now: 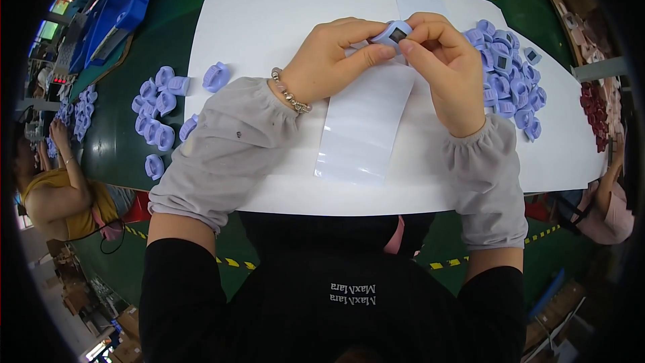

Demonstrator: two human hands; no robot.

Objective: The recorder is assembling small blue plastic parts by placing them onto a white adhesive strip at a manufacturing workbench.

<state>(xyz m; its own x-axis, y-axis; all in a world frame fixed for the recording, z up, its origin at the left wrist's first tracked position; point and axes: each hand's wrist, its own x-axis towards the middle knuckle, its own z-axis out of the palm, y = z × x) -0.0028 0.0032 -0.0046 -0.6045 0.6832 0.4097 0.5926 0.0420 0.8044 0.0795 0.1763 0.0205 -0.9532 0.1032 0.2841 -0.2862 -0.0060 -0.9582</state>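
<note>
Lavender watch (392, 32), a small band with a dark square face, is held clear of the work surface above the upper part of a glossy strip (363, 131). The left hand (336, 52) is clamped on it, thumb and forefinger closed at its left end. The right hand (445, 67) is also closed on it, thumb and bent fingers at the right end beside the face. Both hands meet at this one piece; the exact contact under the fingertips is hidden.

Stock: a heap of like watches (508, 81) lies right of the right hand on the white sheet (269, 27); a looser group (158, 107) rests on the dark green table (111, 144) to the left.

Risks, as judged: uneven pressure from the two pinches could spring the piece loose, dropping it onto the strip. A thumb set on the face could smear or mark it. The beaded bracelet (291, 91) could scratch a piece if the wrist drops. One watch (188, 127) lies right beside the left grey sleeve (225, 141) (whether they touch cannot be told); a sideways elbow movement could sweep it away. Careless reaching could also topple the heap.
</note>
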